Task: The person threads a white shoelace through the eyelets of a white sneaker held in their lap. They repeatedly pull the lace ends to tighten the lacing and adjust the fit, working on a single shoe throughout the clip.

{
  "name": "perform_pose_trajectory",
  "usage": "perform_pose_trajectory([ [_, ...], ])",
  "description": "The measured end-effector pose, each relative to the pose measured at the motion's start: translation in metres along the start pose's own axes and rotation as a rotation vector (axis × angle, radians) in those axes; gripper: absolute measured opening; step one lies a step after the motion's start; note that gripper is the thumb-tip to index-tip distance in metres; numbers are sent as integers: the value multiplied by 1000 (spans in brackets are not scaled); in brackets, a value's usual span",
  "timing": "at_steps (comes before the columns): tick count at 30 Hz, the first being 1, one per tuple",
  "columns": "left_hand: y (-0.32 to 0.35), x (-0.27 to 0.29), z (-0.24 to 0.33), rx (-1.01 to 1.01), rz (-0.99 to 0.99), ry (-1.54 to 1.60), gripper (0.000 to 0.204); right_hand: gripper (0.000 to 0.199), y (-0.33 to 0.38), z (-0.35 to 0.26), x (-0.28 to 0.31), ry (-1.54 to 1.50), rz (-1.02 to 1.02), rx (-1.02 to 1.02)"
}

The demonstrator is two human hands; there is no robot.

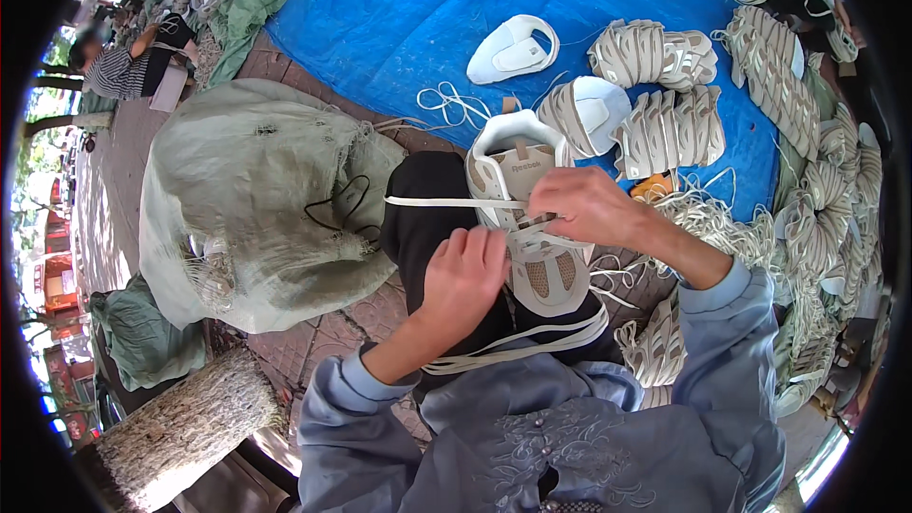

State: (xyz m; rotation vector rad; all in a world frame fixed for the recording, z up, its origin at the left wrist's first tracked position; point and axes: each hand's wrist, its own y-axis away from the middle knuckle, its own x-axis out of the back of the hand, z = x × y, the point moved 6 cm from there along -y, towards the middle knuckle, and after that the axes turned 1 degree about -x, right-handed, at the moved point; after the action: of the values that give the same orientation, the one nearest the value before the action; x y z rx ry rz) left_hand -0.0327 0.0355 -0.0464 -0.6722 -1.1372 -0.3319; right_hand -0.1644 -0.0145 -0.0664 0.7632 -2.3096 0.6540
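A beige and white shoe upper rests across my dark-trousered lap, its toe toward me and its white-lined collar away from me. My right hand is closed in a pinch on the white shoelace over the eyelets; one length of this lace stretches left across my knee. Curled fingers of my left hand grip the upper's left side, their tips partly hidden. Loose white laces loop over my lap below the toe.
Ahead lies a blue tarp with a white shoe piece and stacked uppers. A pale woven sack stands left, near a stone block. More bundled uppers and a lace heap are right. Another person sits far left.
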Motion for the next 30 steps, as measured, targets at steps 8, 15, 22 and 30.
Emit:
perform_pose_trajectory([
  [8, 4, -11, -50, 408, -134, 491, 11, 12, 5, 4, -14, 413, 7, -19],
  [15, 24, -36, -53, 945, 184, 1727, 17, 9, 5, 14, -11, 178, 66, -112],
  [22, 28, -53, -40, 812, 200, 2223, 28, 13, 5, 28, 12, -301, -14, -383],
  [30, 31, -67, -21, 1009, 146, 2294, 26, 12, 26, 99, 69, -562, 66, -687],
])
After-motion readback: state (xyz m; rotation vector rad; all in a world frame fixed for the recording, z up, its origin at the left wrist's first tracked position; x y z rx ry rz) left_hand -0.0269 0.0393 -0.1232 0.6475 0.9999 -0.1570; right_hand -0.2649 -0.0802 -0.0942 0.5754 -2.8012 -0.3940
